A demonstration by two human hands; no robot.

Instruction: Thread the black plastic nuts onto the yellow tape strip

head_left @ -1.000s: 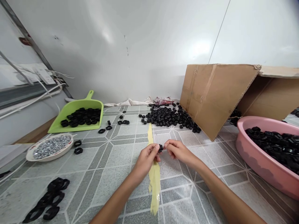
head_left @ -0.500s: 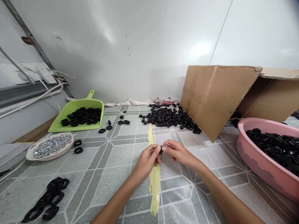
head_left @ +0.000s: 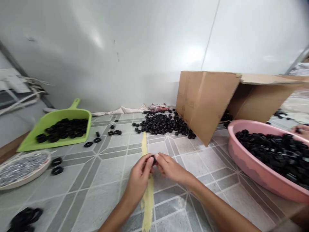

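My left hand (head_left: 139,172) and my right hand (head_left: 171,168) meet over the tiled-pattern surface, fingertips touching. Between them they pinch a small black part (head_left: 153,159), mostly covered by the fingers, so its exact shape is hidden. Under the hands runs a strip of yellow tape (head_left: 147,206). Beyond them lies a heap of small black nut-like parts (head_left: 160,124). Several black rings (head_left: 57,170) lie to the left, beside a white dish (head_left: 36,172) of small shiny metal pieces (head_left: 21,167).
A green dustpan (head_left: 84,137) with black rings stands at the left. On the right are a tilted cardboard box (head_left: 205,103) and a pink basin (head_left: 243,161) full of black parts. Another person's hand (head_left: 301,129) shows at the right edge. A white wall (head_left: 145,48) rises behind.
The view has turned to the right, so everything sits further left. My right fingers have closed in against the black part and my left fingers. Another person's hand has come into view.
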